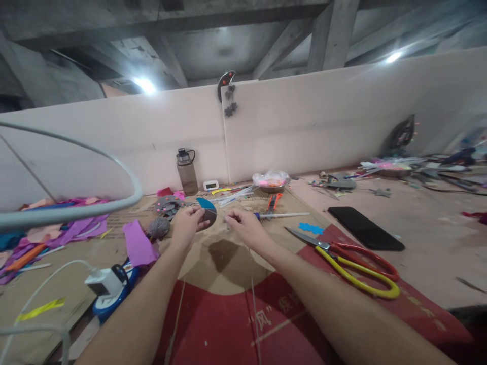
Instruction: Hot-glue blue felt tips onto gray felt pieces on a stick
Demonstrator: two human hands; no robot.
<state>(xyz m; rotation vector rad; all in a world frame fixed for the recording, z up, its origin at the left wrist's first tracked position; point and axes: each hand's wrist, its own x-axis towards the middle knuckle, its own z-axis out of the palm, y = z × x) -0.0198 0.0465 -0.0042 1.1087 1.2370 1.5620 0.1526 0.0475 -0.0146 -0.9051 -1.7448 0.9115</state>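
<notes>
Disc (208,210), grey with a blue sector, thin, seemingly felt; held just above the cardboard sheet (228,256), mid-bench; water bottle (187,172) well behind. Left hand (188,223): forearm stretched forward; thumb and fingers clamped on the disc's left rim. Right hand (247,228): just beside it, palm down; thumb and forefinger pinched together, on what cannot be told. Handling, as judged: a light rim grip, disc flat; right fingertips brought to its edge slowly; scissors (353,261) lie apart to the right.
</notes>
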